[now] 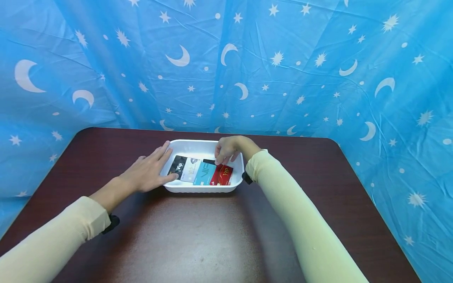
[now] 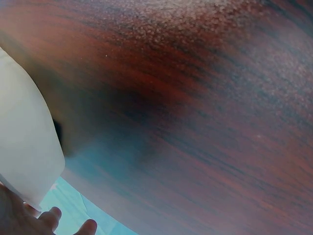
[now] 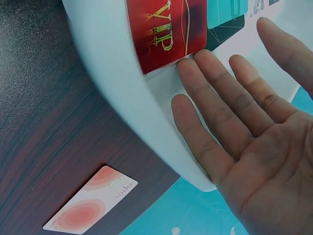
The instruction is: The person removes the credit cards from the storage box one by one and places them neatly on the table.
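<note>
A white plastic tray [image 1: 201,189] holds several overlapping VIP cards: a black card [image 1: 178,165], a white card [image 1: 190,170], a teal card [image 1: 204,175] and a red card [image 1: 221,176]. Part of a dark card [image 3: 227,33] shows from under the teal one. My left hand [image 1: 150,171] rests at the tray's left side, fingers extended along the rim and thumb near the black card. Over the right part of the tray, my right hand [image 1: 228,149] reaches in with extended fingers, fingertips at the red card's edge. Nothing is pinched between thumb and fingers in the right wrist view.
A white card with pink circles [image 3: 90,203] lies on the dark wood table [image 1: 198,236], just right of the tray. Behind the table hangs a blue curtain [image 1: 198,90] with moons and stars. The left wrist view shows mostly tabletop and sleeve.
</note>
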`<action>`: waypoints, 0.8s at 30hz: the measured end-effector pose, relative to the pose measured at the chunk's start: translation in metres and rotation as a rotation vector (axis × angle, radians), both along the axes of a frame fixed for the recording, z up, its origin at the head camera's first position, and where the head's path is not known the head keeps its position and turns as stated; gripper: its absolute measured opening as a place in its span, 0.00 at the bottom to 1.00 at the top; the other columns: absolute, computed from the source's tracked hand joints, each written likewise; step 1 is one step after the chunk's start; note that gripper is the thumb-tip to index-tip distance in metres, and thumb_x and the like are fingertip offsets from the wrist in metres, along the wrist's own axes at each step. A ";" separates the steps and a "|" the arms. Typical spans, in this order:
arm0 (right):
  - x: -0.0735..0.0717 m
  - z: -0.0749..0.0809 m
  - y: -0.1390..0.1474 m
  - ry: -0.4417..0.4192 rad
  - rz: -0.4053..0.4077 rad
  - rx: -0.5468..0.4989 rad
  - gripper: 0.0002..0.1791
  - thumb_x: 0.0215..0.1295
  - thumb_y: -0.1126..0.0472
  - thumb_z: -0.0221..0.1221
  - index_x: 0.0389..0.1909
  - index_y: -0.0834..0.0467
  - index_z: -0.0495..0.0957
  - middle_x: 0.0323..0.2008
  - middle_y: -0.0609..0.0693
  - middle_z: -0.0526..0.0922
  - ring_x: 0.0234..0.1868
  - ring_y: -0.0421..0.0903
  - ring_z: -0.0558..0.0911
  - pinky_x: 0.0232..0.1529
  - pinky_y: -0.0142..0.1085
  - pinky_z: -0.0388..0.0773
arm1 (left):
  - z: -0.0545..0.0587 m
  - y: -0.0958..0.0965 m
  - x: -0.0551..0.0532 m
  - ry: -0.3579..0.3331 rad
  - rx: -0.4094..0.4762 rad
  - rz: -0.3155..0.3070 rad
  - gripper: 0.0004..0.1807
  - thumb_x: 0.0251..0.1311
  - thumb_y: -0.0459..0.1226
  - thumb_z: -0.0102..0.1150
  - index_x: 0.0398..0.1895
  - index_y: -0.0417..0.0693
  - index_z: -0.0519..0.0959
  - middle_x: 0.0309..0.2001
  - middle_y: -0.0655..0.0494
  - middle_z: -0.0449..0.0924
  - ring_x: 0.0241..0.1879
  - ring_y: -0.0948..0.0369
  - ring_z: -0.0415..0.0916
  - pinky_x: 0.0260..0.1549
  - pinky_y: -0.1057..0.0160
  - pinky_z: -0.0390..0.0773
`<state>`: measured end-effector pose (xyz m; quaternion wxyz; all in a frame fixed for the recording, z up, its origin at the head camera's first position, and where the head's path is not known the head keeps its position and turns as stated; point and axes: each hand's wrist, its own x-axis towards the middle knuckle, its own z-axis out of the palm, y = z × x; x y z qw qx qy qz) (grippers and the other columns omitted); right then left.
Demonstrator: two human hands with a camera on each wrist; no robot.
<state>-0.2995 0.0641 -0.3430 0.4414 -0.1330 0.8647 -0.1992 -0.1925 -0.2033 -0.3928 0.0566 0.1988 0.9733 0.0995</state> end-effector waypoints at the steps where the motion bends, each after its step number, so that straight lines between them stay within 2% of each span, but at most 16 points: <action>1: 0.000 0.000 0.000 0.005 0.000 0.000 0.12 0.65 0.60 0.65 0.46 0.59 0.77 0.48 0.55 0.84 0.54 0.52 0.82 0.57 0.46 0.77 | 0.000 0.000 0.000 -0.001 0.000 0.001 0.51 0.64 0.59 0.54 0.78 0.36 0.50 0.79 0.38 0.40 0.74 0.37 0.49 0.59 0.28 0.62; 10: 0.003 -0.003 -0.001 0.029 0.033 0.016 0.15 0.63 0.59 0.66 0.48 0.58 0.77 0.46 0.53 0.82 0.52 0.50 0.82 0.56 0.47 0.77 | 0.001 0.002 0.000 -0.007 0.007 0.007 0.51 0.64 0.59 0.53 0.78 0.36 0.49 0.79 0.37 0.40 0.74 0.37 0.49 0.59 0.28 0.62; 18: 0.003 -0.003 -0.005 0.010 0.052 0.039 0.19 0.63 0.59 0.67 0.53 0.59 0.75 0.48 0.53 0.80 0.54 0.51 0.79 0.57 0.47 0.77 | 0.000 0.000 0.000 -0.009 0.010 0.003 0.51 0.64 0.59 0.53 0.78 0.36 0.49 0.79 0.38 0.40 0.74 0.37 0.48 0.59 0.28 0.62; 24: 0.001 -0.003 -0.009 0.001 0.071 0.048 0.18 0.65 0.61 0.65 0.54 0.59 0.76 0.46 0.54 0.80 0.51 0.48 0.79 0.55 0.46 0.78 | 0.000 0.000 -0.002 -0.002 0.005 -0.003 0.51 0.64 0.60 0.53 0.77 0.35 0.49 0.79 0.37 0.40 0.74 0.37 0.49 0.58 0.28 0.62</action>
